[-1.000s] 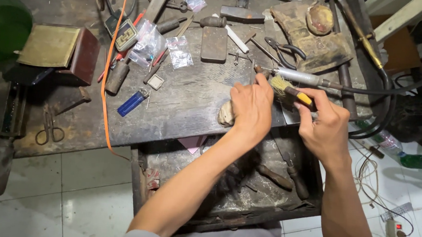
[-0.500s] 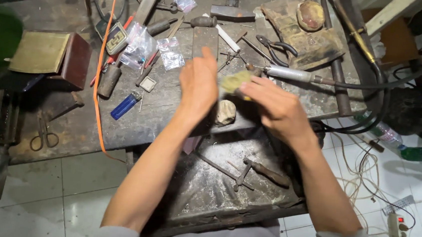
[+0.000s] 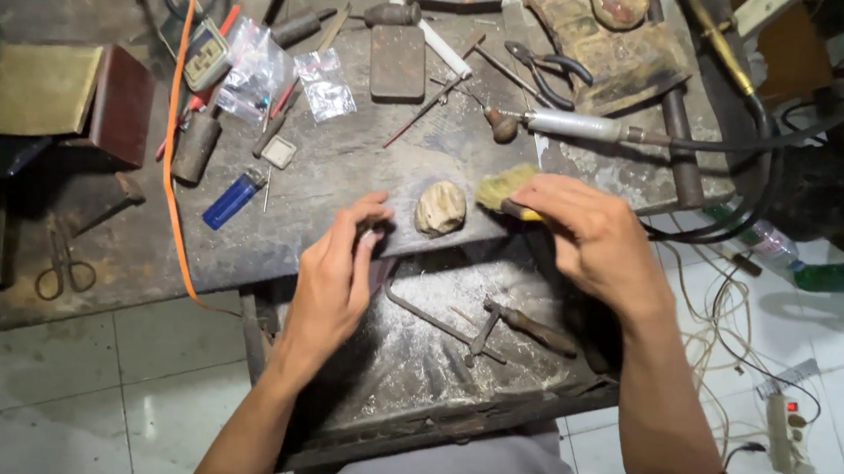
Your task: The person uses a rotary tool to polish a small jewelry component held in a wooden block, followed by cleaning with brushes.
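Left hand (image 3: 336, 278): centre of the frame, fingers curled with the tips pinched near the thumb at the surface edge; something small may sit in the pinch, but it is too small to tell.
Right hand (image 3: 597, 243): right of centre, closed round a brush (image 3: 506, 188) with a yellow handle, its worn bristle end poking out to the left, towards the lump.
Lump (image 3: 441, 208): a pale, ridged piece resting on the surface edge, between the two hands and just beside the brush tip, so both hands can get at it.
Surface (image 3: 348, 161): dark, scarred wood, crowded with tools across the upper half of the frame.
Tray (image 3: 432, 368): a dusty metal drawer below the surface edge, over the person's lap, apparently placed to catch whatever falls; a small hammer (image 3: 525, 325) lies in it.
Rotary tool (image 3: 576, 127): upper right, laid flat with its cable trailing off right, near the right hand.
Lighter (image 3: 232, 199): blue, left of centre.
Scissors (image 3: 64, 264): far left.
Bags (image 3: 284, 76): clear plastic, upper left.
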